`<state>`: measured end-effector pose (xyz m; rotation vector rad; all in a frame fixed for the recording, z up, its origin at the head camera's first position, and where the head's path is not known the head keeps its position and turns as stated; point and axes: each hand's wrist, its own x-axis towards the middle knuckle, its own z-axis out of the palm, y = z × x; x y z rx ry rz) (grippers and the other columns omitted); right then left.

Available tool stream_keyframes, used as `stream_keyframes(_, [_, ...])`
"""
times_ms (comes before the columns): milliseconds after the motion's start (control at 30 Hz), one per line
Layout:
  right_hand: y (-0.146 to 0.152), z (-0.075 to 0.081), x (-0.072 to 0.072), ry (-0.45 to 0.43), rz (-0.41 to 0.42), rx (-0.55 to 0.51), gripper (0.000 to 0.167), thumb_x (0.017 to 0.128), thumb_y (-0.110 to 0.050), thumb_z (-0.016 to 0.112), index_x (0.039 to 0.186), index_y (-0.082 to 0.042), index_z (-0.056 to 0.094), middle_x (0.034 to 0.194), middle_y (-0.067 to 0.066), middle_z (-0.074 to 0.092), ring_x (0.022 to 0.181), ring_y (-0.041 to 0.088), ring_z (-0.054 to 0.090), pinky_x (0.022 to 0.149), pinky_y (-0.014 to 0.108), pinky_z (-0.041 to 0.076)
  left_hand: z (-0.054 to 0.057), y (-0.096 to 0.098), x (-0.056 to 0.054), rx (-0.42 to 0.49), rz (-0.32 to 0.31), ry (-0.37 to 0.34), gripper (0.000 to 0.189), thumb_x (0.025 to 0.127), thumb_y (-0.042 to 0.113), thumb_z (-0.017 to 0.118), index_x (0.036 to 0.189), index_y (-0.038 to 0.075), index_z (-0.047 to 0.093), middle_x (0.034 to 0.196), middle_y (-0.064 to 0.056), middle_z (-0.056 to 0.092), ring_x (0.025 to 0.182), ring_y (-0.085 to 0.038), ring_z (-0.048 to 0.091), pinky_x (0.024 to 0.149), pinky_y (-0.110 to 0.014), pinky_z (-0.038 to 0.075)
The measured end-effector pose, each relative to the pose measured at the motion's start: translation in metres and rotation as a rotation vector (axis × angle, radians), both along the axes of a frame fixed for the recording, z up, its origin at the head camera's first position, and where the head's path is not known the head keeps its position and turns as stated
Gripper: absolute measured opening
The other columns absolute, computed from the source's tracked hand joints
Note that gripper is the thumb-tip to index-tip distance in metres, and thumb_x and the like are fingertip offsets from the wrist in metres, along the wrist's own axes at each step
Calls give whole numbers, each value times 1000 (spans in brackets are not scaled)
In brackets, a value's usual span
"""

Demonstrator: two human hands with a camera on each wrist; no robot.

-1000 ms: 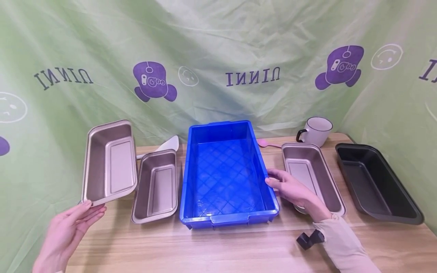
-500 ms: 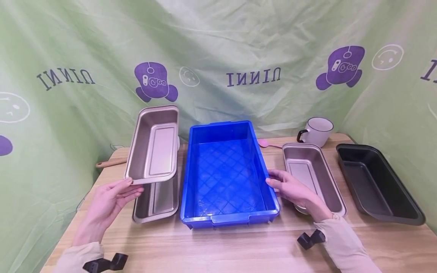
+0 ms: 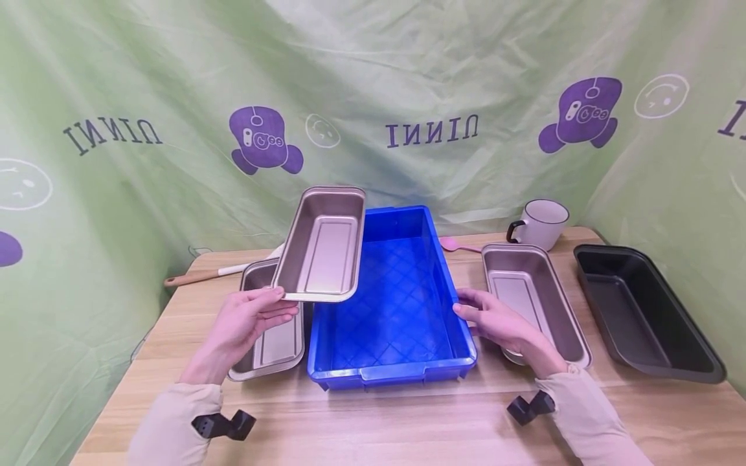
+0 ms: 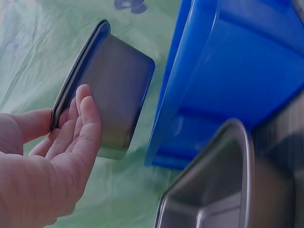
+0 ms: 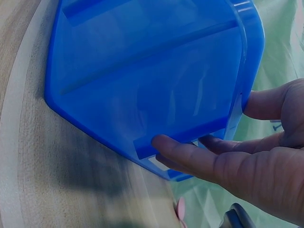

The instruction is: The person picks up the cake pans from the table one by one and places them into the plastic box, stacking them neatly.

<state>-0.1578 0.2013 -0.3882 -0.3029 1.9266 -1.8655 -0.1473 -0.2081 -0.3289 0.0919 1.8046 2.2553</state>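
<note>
My left hand [image 3: 236,327] pinches the near left corner of a champagne-coloured loaf pan [image 3: 326,252], thumb on its rim and fingers below. The pan is tilted in the air, over the left side of a blue plastic bin [image 3: 392,375]. In the left wrist view the held pan [image 4: 121,83] shows its outer wall. My right hand [image 3: 501,323] grips the bin's right rim; in the right wrist view its thumb lies on the rim and its fingers against the outer wall [image 5: 156,85]. A second champagne loaf pan [image 3: 280,346] stands left of the bin, partly covered by the left hand and the held pan.
Right of the bin stand another champagne loaf pan [image 3: 519,294] and a black loaf pan [image 3: 629,317]. Behind them are a white mug [image 3: 542,224] and a pink spoon [image 3: 457,245]. A spatula [image 3: 204,276] with a wooden handle lies at the back left. A green curtain [image 3: 373,84] hangs behind.
My left hand has carried the loaf pan to the right, from the table's left side past the second pan to above the bin. The right hand and the bin have stayed in place.
</note>
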Motion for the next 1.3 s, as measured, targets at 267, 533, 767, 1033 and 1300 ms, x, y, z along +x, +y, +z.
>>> stream_keyframes(267, [0, -1, 0, 1, -11, 7, 58, 99, -7, 43, 141, 20, 14, 139, 40, 30, 121, 37, 47, 96, 48, 47, -5, 29, -9, -26, -26, -31, 17, 95, 0, 53, 90, 6, 67, 83, -8, 73, 79, -21, 71, 79, -32, 56])
stream_keyframes(533, [0, -1, 0, 11, 11, -5, 58, 100, -8, 43, 140, 21, 13, 136, 41, 32, 115, 33, 52, 93, 47, 49, -9, 51, -13, -73, -19, -89, 16, 94, -2, 52, 88, 2, 66, 76, -9, 71, 73, -20, 71, 73, -30, 58])
stream_keyframes(767, [-1, 0, 0, 11, 10, -9, 57, 100, -7, 43, 140, 21, 13, 137, 40, 31, 118, 35, 50, 95, 48, 48, -12, 68, -13, -157, -5, -148, 18, 94, -1, 51, 105, -14, 56, 77, -13, 70, 71, -18, 70, 69, -28, 58])
stream_keyframes(1033, [-1, 1, 1, 14, 7, 2, 57, 100, -7, 43, 140, 21, 14, 137, 40, 32, 117, 34, 51, 94, 46, 48, -12, 80, -16, -239, -43, -173, 28, 94, 1, 51, 113, -20, 53, 80, -16, 70, 66, -16, 69, 66, -27, 58])
stream_keyframes(1300, [1, 0, 0, 17, -1, 17, 57, 99, -7, 43, 140, 21, 15, 137, 41, 31, 119, 38, 49, 94, 48, 48, -10, 83, -22, -337, -169, -250, 25, 92, 4, 51, 104, -17, 58, 71, -9, 68, 62, -14, 67, 61, -23, 56])
